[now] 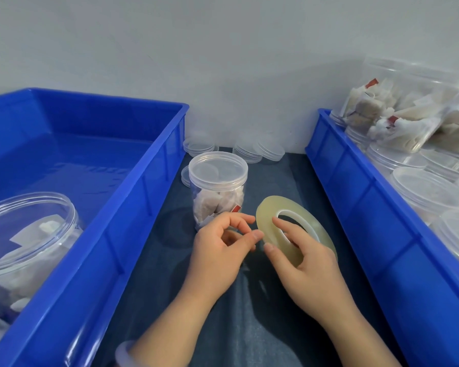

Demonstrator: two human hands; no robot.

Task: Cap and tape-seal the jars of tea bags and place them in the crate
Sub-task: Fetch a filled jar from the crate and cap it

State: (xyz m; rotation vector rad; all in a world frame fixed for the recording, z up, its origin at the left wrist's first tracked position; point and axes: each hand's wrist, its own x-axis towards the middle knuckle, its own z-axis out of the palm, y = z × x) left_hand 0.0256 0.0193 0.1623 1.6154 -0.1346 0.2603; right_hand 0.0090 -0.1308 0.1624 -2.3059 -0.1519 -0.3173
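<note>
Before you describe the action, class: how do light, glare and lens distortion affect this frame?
Head view: soft, even light, with faint shadows of the left hand and right hand on the dark cloth; glare streaks the left crate's near wall; the wide lens splays it and the right crate outward; the large jar at the edge looks smeared, the tape roll sharp.

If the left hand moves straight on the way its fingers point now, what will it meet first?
Most likely the rim of the clear yellowish tape roll that the right hand holds; the thumb of the left hand is nearly there. Depth is unclear.
</note>
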